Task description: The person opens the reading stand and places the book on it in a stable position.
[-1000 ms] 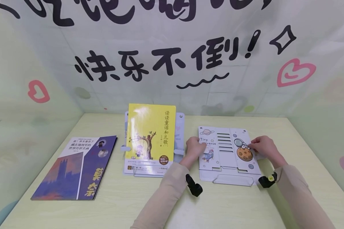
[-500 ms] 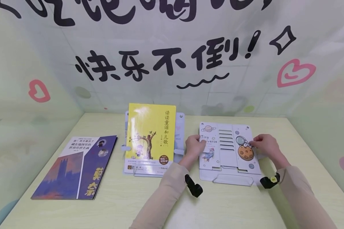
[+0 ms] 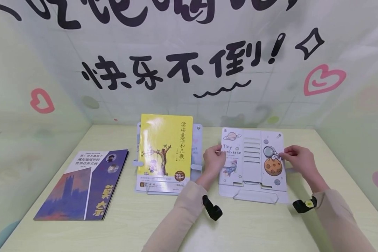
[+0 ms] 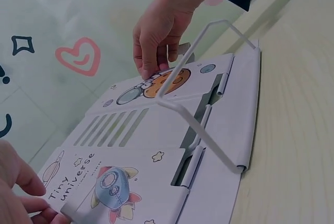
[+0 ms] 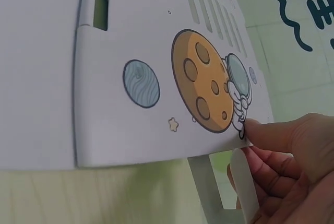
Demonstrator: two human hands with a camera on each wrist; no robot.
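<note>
A white book stand (image 3: 252, 168) with a rocket, planets and an astronaut printed on it stands at the right of the table. Its slotted back panel leans up from the flat base. My left hand (image 3: 213, 162) pinches the panel's left edge beside the "Tiny universe" print. At the opposite edge, my right hand (image 3: 300, 162) grips the panel by the astronaut, thumb on the front face. In the right wrist view, a grey metal support (image 5: 209, 187) shows behind the panel, near the right fingers (image 5: 269, 169). A clear wire page holder (image 4: 195, 122) spans the stand's front.
Left of my left hand, a yellow book (image 3: 163, 147) leans on a light blue book stand (image 3: 196, 143). A purple and white book (image 3: 78, 185) lies flat at the table's left. Behind the table (image 3: 239, 227) hangs a printed backdrop (image 3: 138, 105).
The white stand's back panel has tilted further upright, its top edge rising. Both hands have stayed on its sides, the right one shifting a little to the right.
</note>
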